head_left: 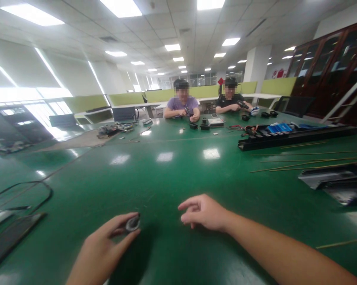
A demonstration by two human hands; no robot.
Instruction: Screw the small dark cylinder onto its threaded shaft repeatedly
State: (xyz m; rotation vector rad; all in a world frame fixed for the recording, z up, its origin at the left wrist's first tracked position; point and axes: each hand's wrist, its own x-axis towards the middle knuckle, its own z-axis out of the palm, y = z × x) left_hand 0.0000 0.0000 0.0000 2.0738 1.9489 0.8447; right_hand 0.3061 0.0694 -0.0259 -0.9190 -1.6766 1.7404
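Head view: green table [122, 178] runs under and well past the left hand [97, 247]'s grip. Dark wood cabinet [329, 55] far off, right and beyond. Yellow-green partitions [166, 95] at the back, beyond the table.

Two people across the table, well ahead of the grip: person in purple [171, 105] slightly right, person in black [221, 102] farther right. Each holds a dark tool; the one in black has a white-and-blue glove [255, 111].

Long black channel [297, 142] far right and ahead of grip, blue pieces [279, 128] along it. Shorter channels [312, 180] closer in, same side. Dark flat slab [12, 241] left of grip, well apart; black cable [49, 194] loops beyond it. Cluttered pile [109, 130] far ahead, slightly left.

Right hand [206, 213] is the nearest obstacle: just right of grip, apart from it, fingers loosely curled, thumb and index spread, holding nothing.

Thin rods [309, 161] well right, between the channels. Small black boxes [205, 126] ahead, near the two people.

Left thumb and fingertips pinch a small round grey part [133, 225]. It's over the table; can't tell if it touches.
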